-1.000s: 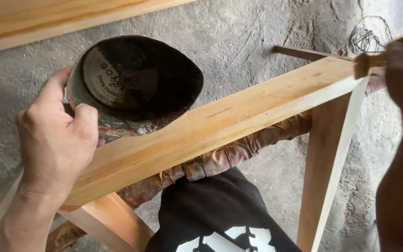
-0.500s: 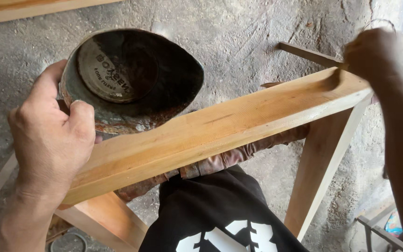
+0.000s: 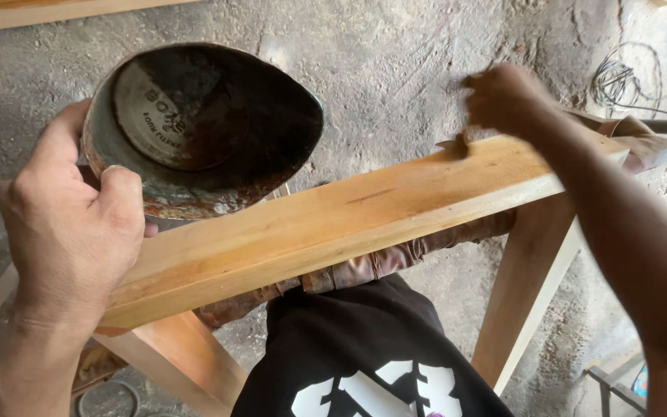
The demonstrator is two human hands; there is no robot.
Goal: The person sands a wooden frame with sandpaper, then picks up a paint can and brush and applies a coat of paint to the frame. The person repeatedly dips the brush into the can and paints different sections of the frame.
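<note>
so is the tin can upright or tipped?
Tipped: the tin can in the left hand shows its open mouth and stained inside bottom to the camera.

Wooden rail (image 3: 333,224) of frame, sloping up to the right, sits on 2 wood legs over rough concrete floor (image 3: 395,69); wire coil (image 3: 619,77) on floor, prob. loose.

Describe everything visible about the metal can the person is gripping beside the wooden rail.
The metal can is a round, open-topped tin, dented so its mouth looks oval. Its rim and inner wall are rusted and stained dark brown, with a paler grey disc at the bottom. It is tilted, mouth towards the camera, and looks empty apart from residue. The left hand grips its near wall, thumb along the outside and fingers curled over the rim. Its lower edge sits against the pale wooden rail.
</note>
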